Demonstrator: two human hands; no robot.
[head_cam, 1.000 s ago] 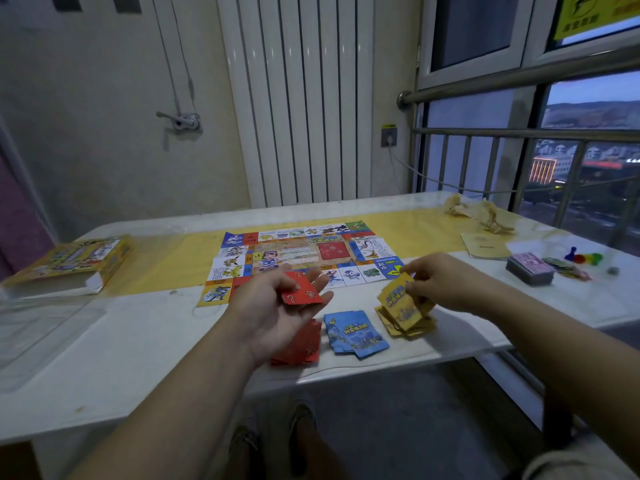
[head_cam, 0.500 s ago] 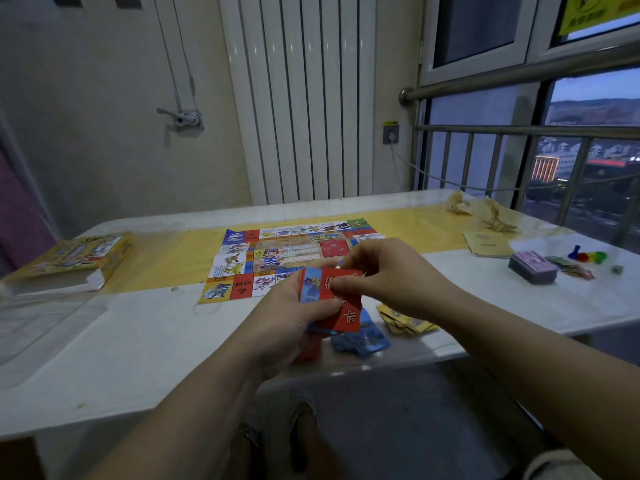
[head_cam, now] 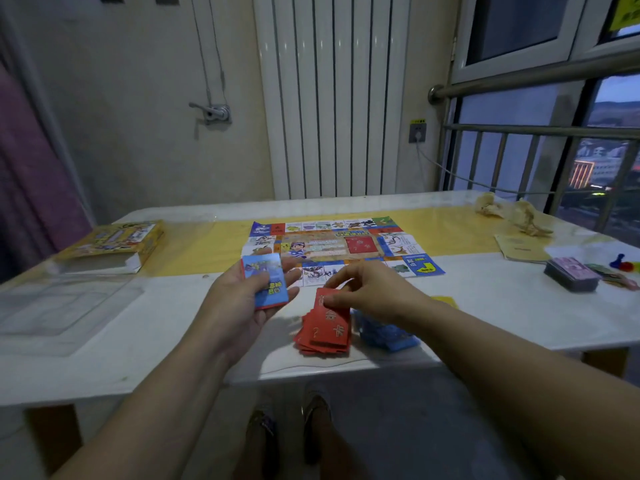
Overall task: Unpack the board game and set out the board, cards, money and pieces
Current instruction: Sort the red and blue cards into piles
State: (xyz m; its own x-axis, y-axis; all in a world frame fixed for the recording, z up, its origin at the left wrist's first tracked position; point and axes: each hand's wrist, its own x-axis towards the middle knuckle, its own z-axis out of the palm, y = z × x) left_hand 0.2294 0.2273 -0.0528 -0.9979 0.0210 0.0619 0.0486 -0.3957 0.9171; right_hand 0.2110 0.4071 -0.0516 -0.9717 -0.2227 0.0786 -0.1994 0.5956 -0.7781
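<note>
Room first: plain beige wall [head_cam: 121, 116] at the back w/ a tall white ribbed radiator [head_cam: 329, 98] in the middle. There's a window [head_cam: 512, 29] on the right w/ a metal railing [head_cam: 540, 128] in front, dusk outside.

A long white surface [head_cam: 502, 317] runs across the whole view, w/ a yellow runner [head_cam: 207, 251] along it. The board [head_cam: 346, 244] is unfolded flat, approx centre, mostly on the runner, near edge over the white part. The game box [head_cam: 110, 244] sits far left w/ a clear plastic sheet [head_cam: 62, 306] lying in front of it. Far right there's a crumpled wrapper [head_cam: 509, 211] at the back and a booklet [head_cam: 519, 249] nearer. Then a thick purple-topped stack [head_cam: 571, 275], and just beside it the coloured pieces [head_cam: 623, 263], partly cut off by the frame edge.

Cards are at the near edge btw the arms: a messy red pile [head_cam: 306, 336], a blue pile [head_cam: 384, 336] right next to it, and a sliver of yellow cards [head_cam: 445, 301] beyond. The right forearm lies across the blue + yellow ones, so most of both is hidden.

The left hand [head_cam: 239, 303] is up off the surface, fingers and thumb wrapped round a small held stack [head_cam: 273, 292] w/ a blue card on top. It blocks the board's near-left corner. The right hand [head_cam: 370, 289] is down at the red pile, fingers + thumb pinching the top red card [head_cam: 332, 320]. Shoes [head_cam: 313, 420] show on the floor below.
</note>
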